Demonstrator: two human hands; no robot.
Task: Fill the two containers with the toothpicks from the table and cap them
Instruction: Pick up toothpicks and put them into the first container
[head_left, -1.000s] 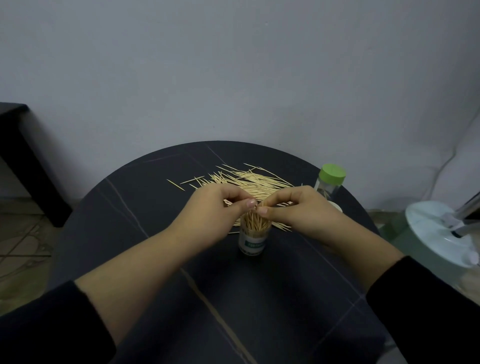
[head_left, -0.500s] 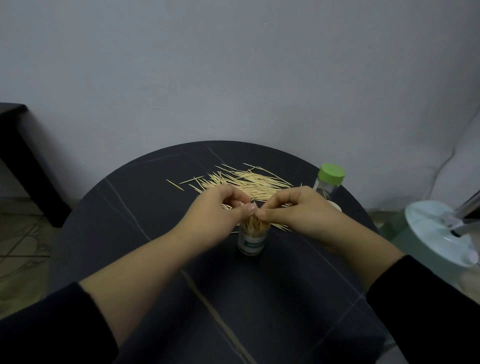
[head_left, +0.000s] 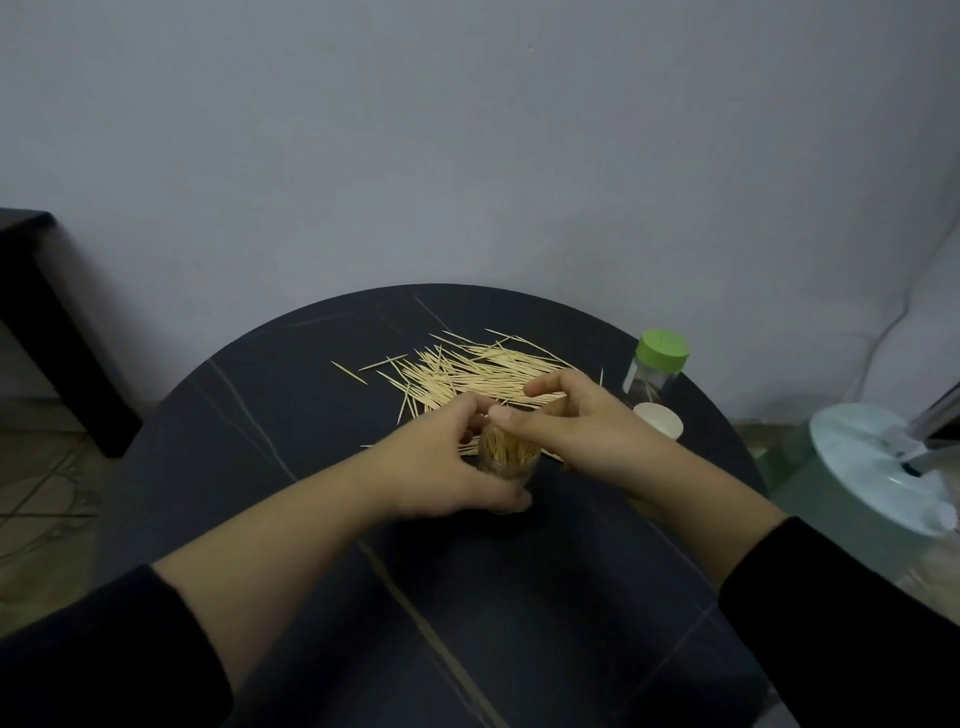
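A small clear container packed with upright toothpicks stands uncapped mid-table. My left hand wraps around its left side and base. My right hand hovers at its right rim, thumb over the toothpick tips, fingers spread above the loose toothpick pile. A second clear container with a green cap stands at the right edge. A white cap lies beside it on the table.
The round dark table ends close to the wall behind. A white fan base sits low on the right. A black piece of furniture stands at the left.
Both hands were pinching toothpicks above the container's mouth. Now my left hand has dropped to grip the container and my right hand has opened beside its rim.
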